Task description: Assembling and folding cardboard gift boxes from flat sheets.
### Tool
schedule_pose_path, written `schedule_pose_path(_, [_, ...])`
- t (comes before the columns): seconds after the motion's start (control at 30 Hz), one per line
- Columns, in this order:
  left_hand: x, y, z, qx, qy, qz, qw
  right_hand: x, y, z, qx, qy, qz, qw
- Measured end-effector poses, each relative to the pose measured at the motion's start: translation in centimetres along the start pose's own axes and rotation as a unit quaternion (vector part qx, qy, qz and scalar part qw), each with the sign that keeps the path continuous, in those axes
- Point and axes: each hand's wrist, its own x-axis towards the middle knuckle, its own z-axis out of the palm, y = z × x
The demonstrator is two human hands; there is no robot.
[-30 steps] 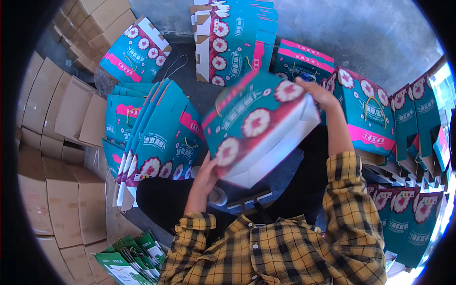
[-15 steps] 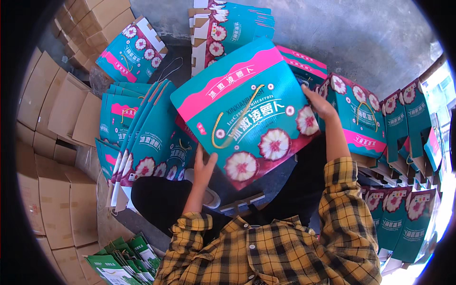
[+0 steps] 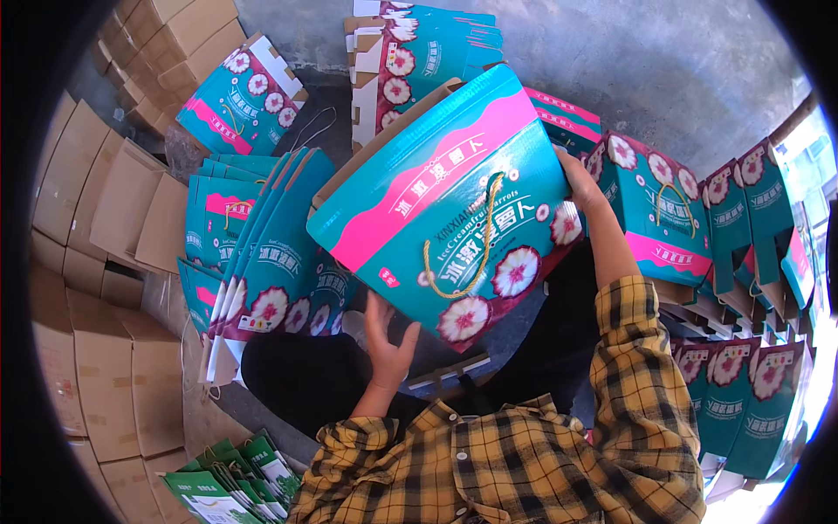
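Note:
A teal and pink cardboard gift box [image 3: 471, 205] with a yellow rope handle [image 3: 484, 253] is held tilted in front of me, above my lap. Along its upper left edge a strip of brown inner cardboard [image 3: 371, 144] shows. My right hand [image 3: 583, 185] grips the box's right edge, fingers partly hidden by it. At the lower left edge, my left hand [image 3: 388, 349] supports the box, its thumb apart and its fingertips against the cardboard. What lies behind the box is hidden.
Flattened teal cartons [image 3: 279, 253] lean to the left, with more stacked [image 3: 445, 52] at the back. Made-up boxes [image 3: 659, 210] stand at the right, beside rows of teal boxes [image 3: 729, 393]. Brown cartons [image 3: 105, 367] line the left; green bags [image 3: 236, 480] lie near front left.
The box has tipped, so its upper edge and brown inner cardboard now show. My left hand has shifted lower, to the box's lower left edge; my right hand stays at the right edge.

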Motion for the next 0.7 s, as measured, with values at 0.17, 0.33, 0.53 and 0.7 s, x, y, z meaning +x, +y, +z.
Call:
schedule_pose_path(0.17, [1.8,-2.1,-1.5,-0.263,0.082,-0.226,0.934,0.5,2.2,-0.2,-0.216,-0.005,-0.147,0.965])
schedule_pose_path(0.33, [0.9,-2.7,-1.8,-0.073,0.029,-0.165,0.983,-0.9,2.0,1.1,-0.280,0.016,-0.171,0.944])
schedule_pose_path(0.53, [-1.0,0.6,-2.2,0.352,-0.027,0.095,0.931,1.4,4.3,-0.2,-0.097,-0.075,0.012,0.992])
schedule_pose_path(0.7, [-2.6,1.0,-1.1,0.397,-0.048,0.071,0.914,5.3,8.8,-2.5,-0.022,-0.138,0.115,0.983])
